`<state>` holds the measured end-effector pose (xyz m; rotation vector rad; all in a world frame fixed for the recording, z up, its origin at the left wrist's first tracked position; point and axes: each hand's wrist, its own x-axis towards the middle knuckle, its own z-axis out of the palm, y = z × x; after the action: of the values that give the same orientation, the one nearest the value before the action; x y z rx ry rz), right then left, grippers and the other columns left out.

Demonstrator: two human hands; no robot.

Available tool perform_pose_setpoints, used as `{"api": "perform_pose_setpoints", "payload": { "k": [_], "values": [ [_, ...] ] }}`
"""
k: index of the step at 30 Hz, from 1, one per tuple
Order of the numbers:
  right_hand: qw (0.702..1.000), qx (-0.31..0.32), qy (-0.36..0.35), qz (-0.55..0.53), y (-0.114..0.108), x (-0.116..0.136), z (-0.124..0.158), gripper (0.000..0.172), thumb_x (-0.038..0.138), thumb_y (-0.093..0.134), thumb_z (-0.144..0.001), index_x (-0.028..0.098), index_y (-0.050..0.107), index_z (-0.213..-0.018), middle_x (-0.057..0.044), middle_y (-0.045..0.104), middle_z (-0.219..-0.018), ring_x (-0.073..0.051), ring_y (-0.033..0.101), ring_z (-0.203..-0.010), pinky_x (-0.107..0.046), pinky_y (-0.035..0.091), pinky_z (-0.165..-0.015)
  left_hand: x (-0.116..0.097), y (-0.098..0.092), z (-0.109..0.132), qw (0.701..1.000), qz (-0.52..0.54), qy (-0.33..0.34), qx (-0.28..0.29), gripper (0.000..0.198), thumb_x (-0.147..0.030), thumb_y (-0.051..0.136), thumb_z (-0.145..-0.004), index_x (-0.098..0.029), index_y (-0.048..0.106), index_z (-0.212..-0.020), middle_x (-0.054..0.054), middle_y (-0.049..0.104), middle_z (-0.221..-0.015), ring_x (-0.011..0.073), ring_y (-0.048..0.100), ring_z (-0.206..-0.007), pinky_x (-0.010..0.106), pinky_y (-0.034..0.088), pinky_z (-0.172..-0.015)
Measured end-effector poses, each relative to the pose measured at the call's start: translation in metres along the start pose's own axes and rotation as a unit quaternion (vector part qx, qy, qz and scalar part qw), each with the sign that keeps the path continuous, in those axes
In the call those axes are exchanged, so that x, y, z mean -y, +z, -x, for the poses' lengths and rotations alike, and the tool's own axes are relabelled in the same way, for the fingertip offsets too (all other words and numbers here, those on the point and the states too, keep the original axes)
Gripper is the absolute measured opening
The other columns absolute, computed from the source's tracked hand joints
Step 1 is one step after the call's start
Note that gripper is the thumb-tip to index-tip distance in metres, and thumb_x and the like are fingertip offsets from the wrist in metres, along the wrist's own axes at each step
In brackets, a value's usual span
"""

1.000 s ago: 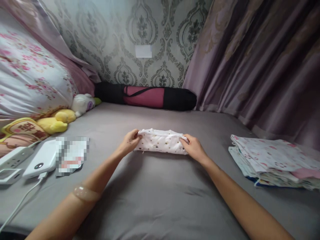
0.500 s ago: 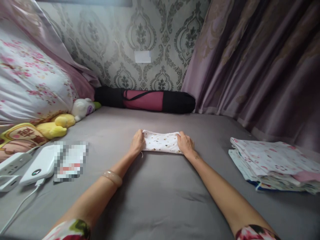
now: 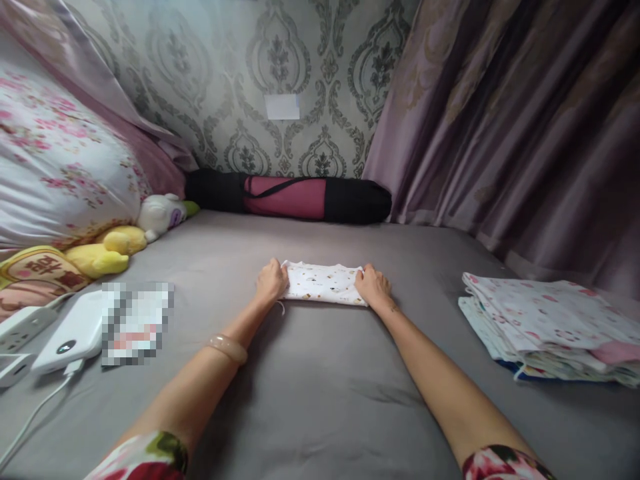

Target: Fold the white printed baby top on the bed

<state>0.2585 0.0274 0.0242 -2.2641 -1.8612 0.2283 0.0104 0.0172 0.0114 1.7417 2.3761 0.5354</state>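
A small folded white cloth (image 3: 323, 283) with brown and dark printed figures lies low over the grey bed sheet (image 3: 310, 387). My left hand (image 3: 273, 280) grips its left end with the fingers closed, and a thin white string hangs beside that hand. On the opposite end, my right hand (image 3: 375, 287) is closed as well, thumb on top of the fabric. The cloth is stretched between both hands, its upper edge slightly wavy. Whatever lies under the cloth is hidden.
To the right lies a stack of folded printed cloths (image 3: 555, 327). On the left are a white power bank (image 3: 77, 330) with a cable, a power strip (image 3: 25, 327) and plush toys (image 3: 100, 257). A black and maroon rolled bag (image 3: 285, 198) lies along the wall.
Both hands have spread slightly apart, drawing the cloth wider and a bit flatter. The whole view has shifted a little. Both hands keep their hold.
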Motion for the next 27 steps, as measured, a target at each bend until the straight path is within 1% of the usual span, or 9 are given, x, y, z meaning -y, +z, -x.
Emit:
{"api": "perform_pose_setpoints", "payload": {
  "k": [6,7,9,11,13,16,18,22,27],
  "values": [
    [0.995,0.067,-0.052,-0.053,-0.008,-0.019,-0.017,0.035,0.034,0.04,-0.098,0.014,0.062,-0.118,-0.014,0.067,-0.112,-0.025,0.063,-0.104,-0.029,0.047,-0.082,0.011,-0.016,-0.016,0.995,0.072,-0.014,0.062,0.028,-0.034,0.042,-0.091,-0.015,0.062,-0.085,0.015,0.071,-0.089,0.0253,0.066,-0.088,0.03,0.046,-0.069],
    [0.995,0.068,-0.056,-0.053,-0.01,-0.02,-0.016,0.036,0.034,0.04,-0.098,0.013,0.062,-0.118,-0.015,0.067,-0.111,-0.024,0.063,-0.104,-0.029,0.047,-0.081,0.013,-0.02,-0.017,0.996,0.074,-0.015,0.055,0.028,-0.034,0.041,-0.091,-0.015,0.062,-0.087,0.015,0.071,-0.09,0.0248,0.065,-0.089,0.03,0.046,-0.07],
    [0.998,0.028,-0.058,-0.027,-0.015,-0.018,-0.008,0.037,0.032,0.037,-0.099,0.012,0.06,-0.12,-0.017,0.066,-0.111,-0.026,0.063,-0.104,-0.031,0.047,-0.083,0.014,-0.026,-0.013,0.997,0.074,0.002,0.017,0.028,-0.031,0.038,-0.093,-0.015,0.061,-0.096,0.014,0.069,-0.098,0.0239,0.064,-0.094,0.031,0.047,-0.076],
    [0.995,-0.039,-0.092,0.004,-0.017,-0.009,0.008,0.038,0.028,0.034,-0.099,0.011,0.057,-0.123,-0.02,0.063,-0.116,-0.028,0.059,-0.109,-0.035,0.045,-0.089,0.011,-0.026,-0.004,0.995,0.075,0.063,-0.025,0.029,-0.028,0.035,-0.094,-0.016,0.058,-0.106,0.013,0.067,-0.107,0.0229,0.061,-0.102,0.033,0.047,-0.084],
    [0.981,-0.077,-0.176,0.014,-0.012,0.005,0.027,0.042,0.023,0.03,-0.098,0.01,0.052,-0.131,-0.02,0.055,-0.13,-0.028,0.05,-0.121,-0.039,0.039,-0.099,0.004,-0.021,0.008,0.984,0.072,0.162,-0.031,0.031,-0.026,0.034,-0.094,-0.016,0.054,-0.116,0.013,0.064,-0.117,0.0222,0.058,-0.11,0.035,0.044,-0.094],
    [0.948,-0.048,-0.314,0.017,0.003,0.026,0.05,0.053,0.024,0.03,-0.096,0.005,0.034,-0.145,-0.015,0.032,-0.151,-0.028,0.024,-0.141,-0.045,0.019,-0.114,-0.01,-0.007,0.026,0.953,0.039,0.301,0.019,0.038,-0.024,0.037,-0.093,-0.015,0.047,-0.128,0.015,0.054,-0.134,0.0246,0.047,-0.127,0.042,0.035,-0.107],
    [0.933,-0.014,-0.358,0.019,0.013,0.036,0.058,0.057,0.027,0.029,-0.096,0.004,0.027,-0.148,-0.013,0.022,-0.155,-0.026,0.014,-0.144,-0.047,0.01,-0.117,-0.018,0.001,0.036,0.94,0.007,0.338,0.047,0.042,-0.024,0.035,-0.094,-0.015,0.043,-0.133,0.016,0.046,-0.142,0.0276,0.037,-0.136,0.048,0.029,-0.111],
    [0.931,0.001,-0.365,0.021,0.018,0.046,0.056,0.058,0.027,0.026,-0.096,0.003,0.027,-0.149,-0.012,0.02,-0.155,-0.025,0.012,-0.144,-0.047,0.006,-0.117,-0.026,0.006,0.042,0.939,-0.045,0.336,0.057,0.047,-0.024,0.029,-0.095,-0.011,0.038,-0.14,0.018,0.039,-0.148,0.0305,0.025,-0.142,0.05,0.024,-0.114],
    [0.932,-0.003,-0.362,0.025,0.017,0.049,0.044,0.057,0.025,0.027,-0.095,0.002,0.03,-0.147,-0.013,0.024,-0.154,-0.025,0.016,-0.143,-0.047,0.009,-0.117,-0.026,0.013,0.032,0.938,-0.067,0.339,0.036,0.049,-0.026,0.028,-0.096,-0.012,0.037,-0.142,0.017,0.04,-0.148,0.0299,0.024,-0.143,0.052,0.022,-0.114]
  ]
}}
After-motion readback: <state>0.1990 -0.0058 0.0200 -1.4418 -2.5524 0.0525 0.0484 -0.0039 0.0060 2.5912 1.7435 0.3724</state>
